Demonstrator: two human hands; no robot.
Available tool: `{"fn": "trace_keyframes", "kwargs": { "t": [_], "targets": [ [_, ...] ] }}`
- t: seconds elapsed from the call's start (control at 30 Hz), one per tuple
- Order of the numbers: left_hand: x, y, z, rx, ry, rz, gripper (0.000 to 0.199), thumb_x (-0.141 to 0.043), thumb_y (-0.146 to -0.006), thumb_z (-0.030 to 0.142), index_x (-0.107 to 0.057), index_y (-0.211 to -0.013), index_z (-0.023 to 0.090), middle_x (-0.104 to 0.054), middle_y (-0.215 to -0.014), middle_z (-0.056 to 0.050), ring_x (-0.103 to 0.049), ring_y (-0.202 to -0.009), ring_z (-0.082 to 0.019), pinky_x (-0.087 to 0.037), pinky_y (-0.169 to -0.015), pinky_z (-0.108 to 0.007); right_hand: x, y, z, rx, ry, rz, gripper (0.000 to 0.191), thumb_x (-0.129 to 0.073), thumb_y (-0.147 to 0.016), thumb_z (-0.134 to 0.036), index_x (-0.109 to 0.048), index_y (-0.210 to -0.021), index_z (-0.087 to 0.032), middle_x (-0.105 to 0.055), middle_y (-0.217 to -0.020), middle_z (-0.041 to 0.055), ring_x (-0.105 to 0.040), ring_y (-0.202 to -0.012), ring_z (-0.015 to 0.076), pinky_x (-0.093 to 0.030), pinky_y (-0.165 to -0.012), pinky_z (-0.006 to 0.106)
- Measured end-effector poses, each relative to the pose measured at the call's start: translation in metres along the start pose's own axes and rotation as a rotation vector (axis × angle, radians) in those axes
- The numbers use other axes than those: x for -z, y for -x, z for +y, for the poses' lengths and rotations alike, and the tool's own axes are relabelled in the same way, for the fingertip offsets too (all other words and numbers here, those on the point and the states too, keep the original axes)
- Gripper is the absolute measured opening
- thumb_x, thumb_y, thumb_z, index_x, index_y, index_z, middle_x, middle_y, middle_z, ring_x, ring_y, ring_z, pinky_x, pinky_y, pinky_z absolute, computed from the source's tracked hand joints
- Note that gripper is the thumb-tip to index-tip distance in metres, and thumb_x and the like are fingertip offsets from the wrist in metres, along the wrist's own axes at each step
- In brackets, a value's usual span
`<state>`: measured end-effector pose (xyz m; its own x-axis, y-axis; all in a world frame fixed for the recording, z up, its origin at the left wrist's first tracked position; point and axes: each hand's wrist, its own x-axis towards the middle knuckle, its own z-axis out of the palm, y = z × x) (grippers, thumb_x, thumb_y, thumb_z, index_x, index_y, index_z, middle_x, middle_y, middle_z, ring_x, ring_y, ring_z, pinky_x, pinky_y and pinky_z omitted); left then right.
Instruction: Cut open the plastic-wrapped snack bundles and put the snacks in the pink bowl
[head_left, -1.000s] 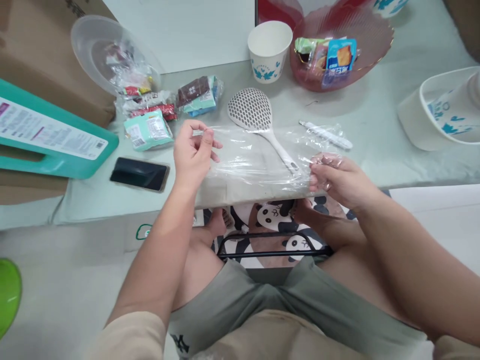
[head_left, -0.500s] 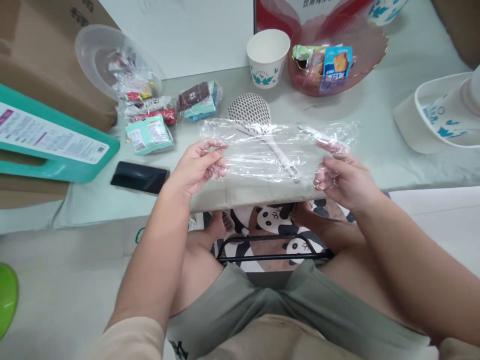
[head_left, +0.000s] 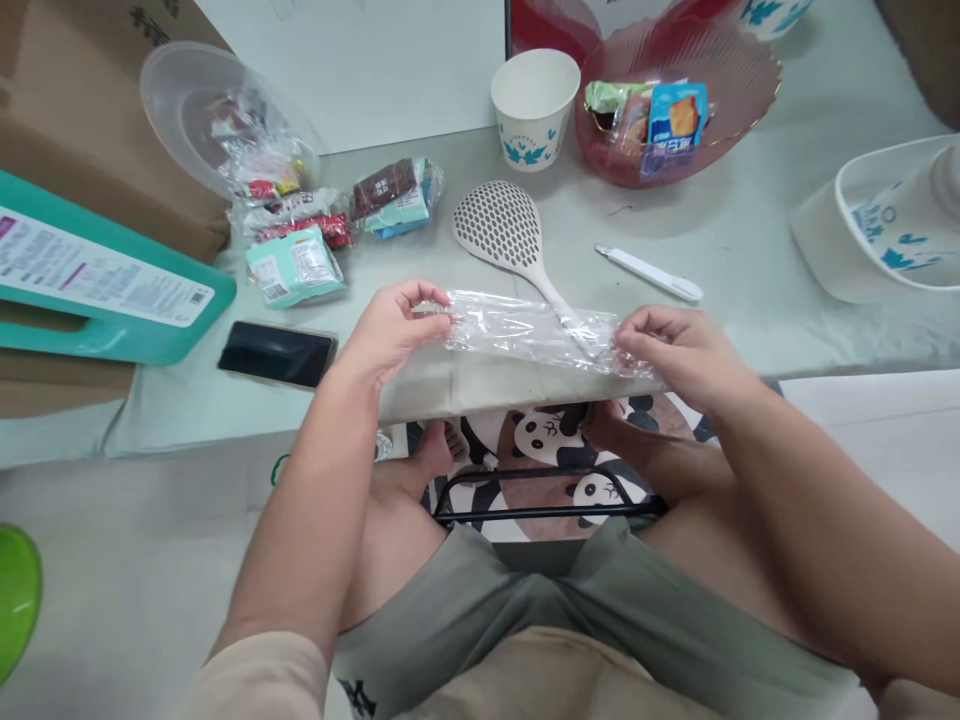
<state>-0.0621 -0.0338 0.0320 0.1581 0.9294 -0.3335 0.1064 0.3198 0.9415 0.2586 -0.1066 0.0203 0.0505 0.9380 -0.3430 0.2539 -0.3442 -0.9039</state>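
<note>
Pinched at Both Ends: Clear Film [head_left: 502,325] in a Narrow Band

And here it is, front and centre, the film strung sideways near the table's front edge, crossing over the lower handle of a perforated skimmer [head_left: 496,225]. Whether film and handle touch, I can't tell. The left hand [head_left: 405,325] has thumb and forefinger together, clamped on one end; the right hand [head_left: 667,345] nips the other, thumb against bent forefinger, the remaining fingers partly tucked from sight.

What a featherweight this looks! Thin, limp, probably slippery, with no stiffness of its own; I'd expect it to sag or crumple the moment an end goes slack, and a hard tug might tear it. The ends look the right place for a grip, fingertips doing the work, the tension gentle.

Look at the surfaces: bright creases run lengthwise along see-through plastic. Beneath, the skimmer offers matte pale grey, a rounded head full of small holes, a slim straight handle. Just beyond the right hand lies a slender white cutter-like tool [head_left: 651,272], smooth and hard. By the left forearm, a flat, glossy dark phone [head_left: 277,353], all on a softly wrinkled pale green cloth [head_left: 739,255].
</note>
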Motion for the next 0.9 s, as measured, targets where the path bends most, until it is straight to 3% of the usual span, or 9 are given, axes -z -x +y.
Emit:
{"fn": "trace_keyframes", "kwargs": {
  "t": [0.1, 0.2, 0.27, 0.37, 0.47, 0.63, 0.73, 0.8, 0.9],
  "targets": [
    [0.001, -0.002, -0.003, -0.053, 0.024, 0.030, 0.047, -0.081, -0.058, 0.005, -0.065, -0.100, 0.020, -0.070, -0.090, 0.001, -0.069, -0.067, -0.011, -0.056, -0.060, -0.021, 0.001, -0.001, 0.004, -0.011, 0.003, -0.019, 0.045, -0.084, -0.070, -0.032, -0.065, -0.110, -0.026, -0.068, -0.073, -0.0004, -0.062, -0.064, 0.0179, -0.046, -0.056, 0.030],
    [0.003, -0.004, -0.004, -0.055, 0.063, 0.078, 0.061, -0.080, -0.060, 0.003, -0.064, -0.116, 0.022, -0.073, -0.102, 0.000, -0.070, -0.067, -0.010, -0.057, -0.062, -0.022, 0.003, -0.003, 0.008, -0.025, -0.006, -0.023, 0.028, -0.081, -0.074, -0.033, -0.067, -0.097, -0.025, -0.068, -0.073, 0.0000, -0.062, -0.064, 0.0169, -0.047, -0.056, 0.030],
    [0.003, -0.005, -0.003, 0.004, 0.048, 0.071, 0.044, -0.079, -0.065, 0.005, -0.069, -0.106, 0.016, -0.075, -0.094, -0.002, -0.070, -0.069, -0.009, -0.057, -0.066, -0.019, 0.003, -0.004, 0.008, -0.019, -0.062, -0.007, 0.019, -0.079, -0.077, -0.034, -0.063, -0.082, -0.024, -0.068, -0.073, 0.0004, -0.062, -0.064, 0.0152, -0.048, -0.056, 0.028],
    [0.002, -0.002, 0.001, 0.090, 0.024, 0.049, 0.015, -0.077, -0.074, 0.012, -0.069, -0.087, 0.013, -0.073, -0.075, -0.002, -0.071, -0.066, -0.010, -0.057, -0.063, -0.017, 0.001, -0.004, 0.004, -0.029, -0.226, -0.002, 0.020, -0.078, -0.078, -0.032, -0.062, -0.087, -0.025, -0.068, -0.071, -0.0002, -0.063, -0.060, 0.0140, -0.047, -0.053, 0.027],
    [0.001, 0.002, 0.008, 0.120, 0.069, 0.034, 0.018, -0.074, -0.076, 0.015, -0.065, -0.092, 0.019, -0.072, -0.066, 0.001, -0.070, -0.057, -0.012, -0.053, -0.053, -0.017, 0.000, -0.003, -0.001, -0.024, -0.344, -0.018, 0.026, -0.078, -0.077, -0.030, -0.063, -0.098, -0.026, -0.065, -0.065, -0.0031, -0.057, -0.051, 0.0116, -0.045, -0.048, 0.025],
    [0.006, -0.001, 0.012, 0.095, 0.238, 0.026, 0.010, -0.069, -0.080, 0.022, -0.061, -0.074, 0.020, -0.069, -0.061, 0.001, -0.070, -0.058, -0.011, -0.053, -0.053, -0.017, 0.001, 0.000, -0.003, 0.091, -0.421, -0.067, 0.016, -0.080, -0.072, -0.033, -0.068, -0.078, -0.024, -0.063, -0.065, -0.0012, -0.057, -0.054, 0.0112, -0.049, -0.055, 0.029],
    [0.008, -0.005, 0.010, 0.057, 0.270, 0.059, 0.021, -0.071, -0.081, 0.030, -0.058, -0.068, 0.020, -0.065, -0.060, 0.002, -0.069, -0.058, -0.011, -0.056, -0.056, -0.019, 0.006, 0.004, -0.001, 0.146, -0.346, -0.271, 0.027, -0.073, -0.080, -0.049, -0.078, -0.080, -0.022, -0.073, -0.081, 0.0068, -0.067, -0.070, 0.0179, -0.056, -0.068, 0.035],
    [0.007, -0.006, 0.009, -0.004, 0.248, 0.097, 0.019, -0.077, -0.072, 0.022, -0.057, -0.070, 0.022, -0.062, -0.062, 0.005, -0.065, -0.057, -0.009, -0.057, -0.058, -0.018, 0.010, 0.007, -0.001, 0.152, -0.228, -0.511, 0.042, -0.066, -0.088, -0.060, -0.083, -0.093, -0.022, -0.078, -0.099, 0.0101, -0.072, -0.089, 0.0222, -0.059, -0.083, 0.039],
    [0.003, -0.003, 0.010, -0.035, 0.190, 0.067, 0.034, -0.078, -0.060, 0.009, -0.058, -0.083, 0.025, -0.060, -0.064, 0.009, -0.061, -0.055, -0.007, -0.055, -0.057, -0.018, 0.013, 0.011, -0.002, 0.078, -0.090, -0.853, 0.038, -0.073, -0.087, -0.055, -0.081, -0.106, -0.024, -0.079, -0.114, 0.0091, -0.072, -0.110, 0.0246, -0.057, -0.097, 0.040]
  ]
}}
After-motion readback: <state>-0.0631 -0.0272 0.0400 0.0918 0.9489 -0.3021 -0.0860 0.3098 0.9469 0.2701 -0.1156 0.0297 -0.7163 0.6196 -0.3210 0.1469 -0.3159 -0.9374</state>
